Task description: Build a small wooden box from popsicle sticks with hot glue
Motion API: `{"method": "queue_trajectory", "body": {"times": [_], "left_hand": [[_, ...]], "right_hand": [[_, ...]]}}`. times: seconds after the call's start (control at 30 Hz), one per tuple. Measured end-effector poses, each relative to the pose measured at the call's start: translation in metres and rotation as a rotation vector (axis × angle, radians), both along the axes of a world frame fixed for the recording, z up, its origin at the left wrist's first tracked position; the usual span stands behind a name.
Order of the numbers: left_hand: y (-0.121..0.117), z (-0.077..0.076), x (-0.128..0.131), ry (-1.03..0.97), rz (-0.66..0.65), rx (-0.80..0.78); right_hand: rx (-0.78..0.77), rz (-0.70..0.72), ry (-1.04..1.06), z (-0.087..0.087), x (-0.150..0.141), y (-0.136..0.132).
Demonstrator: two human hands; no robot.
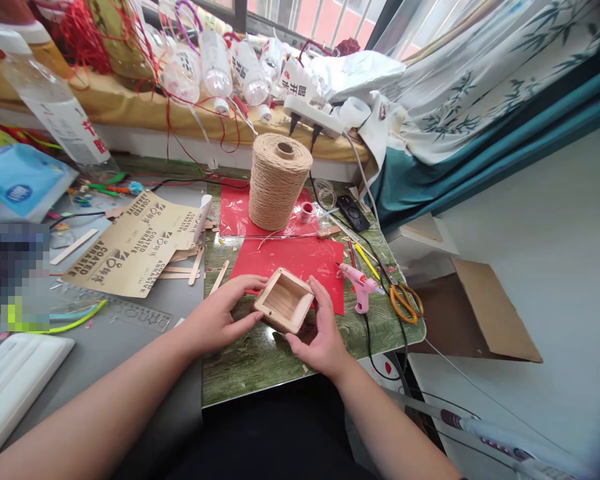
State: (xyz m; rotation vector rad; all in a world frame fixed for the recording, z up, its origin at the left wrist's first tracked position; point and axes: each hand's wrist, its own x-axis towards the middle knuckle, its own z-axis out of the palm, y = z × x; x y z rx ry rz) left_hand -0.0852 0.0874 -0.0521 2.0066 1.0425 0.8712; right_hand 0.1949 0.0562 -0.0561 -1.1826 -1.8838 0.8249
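A small open wooden box (296, 323), its hollow facing up toward me, is held a little above the table's front. My left hand (225, 313) grips its left side, thumb at the near corner and fingers along the far edge. On the opposite side my right hand (320, 333) has its fingers on the right wall and its thumb near the bottom corner. Behind the box lies a red sheet (325, 267). A pink glue gun (359, 287) rests to the right of my right hand. Loose craft sticks (220, 277) lie beyond my left hand.
A big twine spool (280, 183) stands behind the box. Sandpaper (130, 247) covers the left side, near a clear stencil ruler (137, 313). Orange-handled scissors (405, 303) and a black cable lie at the right edge. A cardboard box (495, 310) sits beyond the table.
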Motion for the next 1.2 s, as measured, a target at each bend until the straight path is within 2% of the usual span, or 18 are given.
{"method": "queue_trajectory", "body": {"times": [0.07,0.27,0.43,0.6,0.73,0.9,1.07,1.2], "left_hand": [[0.0,0.0,0.001,0.001,-0.006,0.013],[0.0,-0.002,0.002,0.033,0.043,-0.091],[-0.001,-0.003,0.0,-0.022,0.082,-0.052],[-0.003,-0.006,0.005,-0.022,0.161,-0.08],[-0.003,-0.008,0.002,-0.088,0.209,-0.161],[-0.005,-0.007,-0.003,-0.173,0.019,-0.18],[-0.006,-0.014,0.004,-0.071,0.072,-0.204],[-0.006,-0.011,0.003,-0.115,0.067,-0.191]], "right_hand": [[-0.052,-0.019,0.065,-0.002,-0.002,-0.001],[-0.172,-0.038,0.305,-0.004,-0.014,-0.005],[-0.094,-0.138,0.203,0.0,-0.023,-0.007],[-0.014,-0.271,0.082,-0.007,-0.033,-0.015],[-0.02,-0.202,0.112,-0.008,-0.028,-0.018],[-0.097,-0.082,0.203,-0.007,-0.013,-0.006],[-0.13,-0.11,0.228,-0.017,-0.009,0.002],[-0.074,-0.131,0.232,-0.009,-0.015,-0.004]]}}
